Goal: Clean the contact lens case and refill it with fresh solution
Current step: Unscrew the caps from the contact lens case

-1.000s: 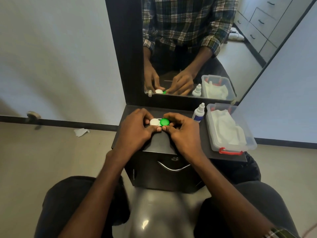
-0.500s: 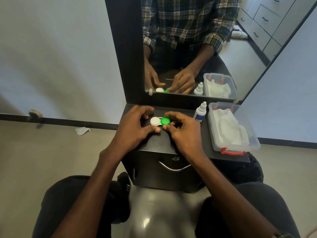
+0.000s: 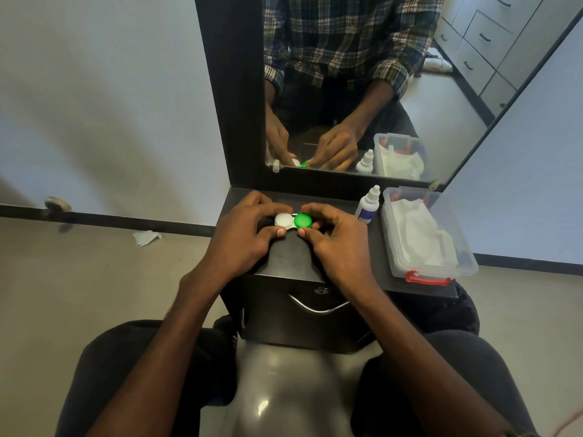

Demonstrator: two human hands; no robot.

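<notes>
Head-worn view, forward and down.

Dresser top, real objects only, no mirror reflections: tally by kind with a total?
Contact lens case (white cap and green cap, held by left hand and right hand): 1
Solution bottle: 1
Clear plastic box with red latch, white tissue inside: 1
Total: 3
</notes>
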